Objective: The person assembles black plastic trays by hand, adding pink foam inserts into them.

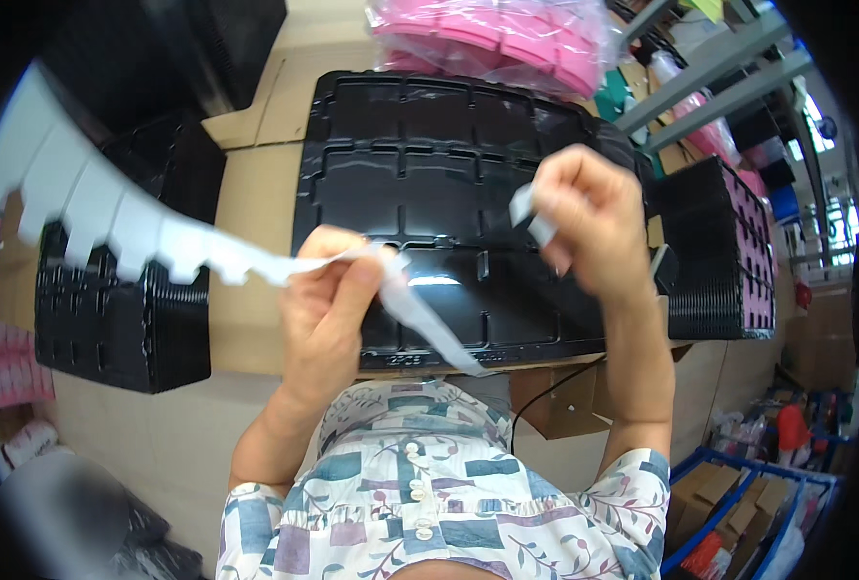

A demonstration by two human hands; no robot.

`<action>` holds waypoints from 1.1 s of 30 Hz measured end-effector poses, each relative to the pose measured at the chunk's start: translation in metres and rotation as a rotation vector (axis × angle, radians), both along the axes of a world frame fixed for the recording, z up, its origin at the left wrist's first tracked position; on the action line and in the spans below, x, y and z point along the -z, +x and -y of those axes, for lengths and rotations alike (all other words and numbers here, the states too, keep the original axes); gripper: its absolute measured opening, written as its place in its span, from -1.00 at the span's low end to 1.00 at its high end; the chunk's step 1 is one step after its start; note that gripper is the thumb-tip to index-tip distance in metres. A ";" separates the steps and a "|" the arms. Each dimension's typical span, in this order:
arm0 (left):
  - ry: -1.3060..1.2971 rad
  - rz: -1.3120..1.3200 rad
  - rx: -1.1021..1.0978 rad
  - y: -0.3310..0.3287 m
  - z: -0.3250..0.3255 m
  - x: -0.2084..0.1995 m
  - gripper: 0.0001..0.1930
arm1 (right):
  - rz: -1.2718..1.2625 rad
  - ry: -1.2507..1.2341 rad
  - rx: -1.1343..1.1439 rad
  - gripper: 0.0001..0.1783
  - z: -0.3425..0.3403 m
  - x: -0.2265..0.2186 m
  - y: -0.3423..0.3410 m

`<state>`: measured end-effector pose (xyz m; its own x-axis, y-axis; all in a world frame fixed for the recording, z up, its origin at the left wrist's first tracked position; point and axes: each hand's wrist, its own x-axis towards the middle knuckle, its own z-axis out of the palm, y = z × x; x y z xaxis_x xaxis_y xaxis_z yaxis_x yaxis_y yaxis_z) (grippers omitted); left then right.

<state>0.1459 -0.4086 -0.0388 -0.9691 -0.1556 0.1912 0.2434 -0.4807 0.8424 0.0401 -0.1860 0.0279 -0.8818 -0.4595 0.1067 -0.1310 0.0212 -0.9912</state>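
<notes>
My left hand (321, 309) pinches a long white paper strip (173, 242) with a notched lower edge. The strip curves up to the far left, and a narrow tail of it hangs to the right of the fingers. My right hand (592, 217) is raised at the right, thumb and fingers closed on a small whitish piece (522, 205), perhaps a sticker; its exact kind is unclear. Beneath both hands lies a black plastic tray (352, 198) divided into several shallow compartments, with shiny film-like patches on it.
Stacked black trays (111, 329) stand at the left, and another stack (710, 251) with pink faces at the right. Pink trays in clear plastic (507, 39) lie beyond the work surface. Grey metal bars (719, 87) cross the far right. A blue-framed crate (690, 551) holds cardboard at lower right.
</notes>
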 end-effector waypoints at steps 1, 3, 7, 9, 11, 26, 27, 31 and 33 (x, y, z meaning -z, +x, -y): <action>-0.141 -0.034 -0.076 0.004 0.002 0.002 -0.99 | -0.001 0.116 0.047 -0.84 -0.017 -0.006 -0.024; -0.449 -0.117 -0.214 0.013 0.008 0.012 -0.94 | -0.151 0.311 0.295 -0.83 -0.050 0.004 -0.073; -0.542 -0.126 -0.257 0.023 0.009 0.021 -0.95 | -0.189 0.612 0.323 -0.82 -0.097 0.030 -0.120; -0.537 -0.096 -0.223 0.023 0.013 0.021 -0.95 | -0.193 0.682 0.267 -0.83 -0.091 0.036 -0.126; -0.507 -0.076 -0.217 0.021 0.012 0.021 -0.95 | -0.330 0.786 0.255 -0.81 -0.092 0.044 -0.136; -0.542 -0.039 -0.177 0.020 0.013 0.023 -0.91 | -0.544 1.133 0.276 -0.84 -0.075 0.050 -0.148; -0.540 -0.081 -0.184 0.019 0.013 0.026 -0.94 | -0.537 1.143 0.289 -0.84 -0.074 0.049 -0.146; -0.531 -0.084 -0.156 0.021 0.014 0.025 -0.97 | -0.584 1.099 0.335 -0.83 -0.079 0.053 -0.148; -0.551 -0.083 -0.143 0.021 0.015 0.023 -0.97 | -0.574 1.131 0.301 -0.81 -0.081 0.052 -0.147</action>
<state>0.1672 -0.4231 -0.0621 -0.9241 -0.1403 0.3554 0.3494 0.0661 0.9346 -0.1071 -0.1052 -0.0238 -0.9230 -0.3363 0.1869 -0.3719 0.9043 -0.2096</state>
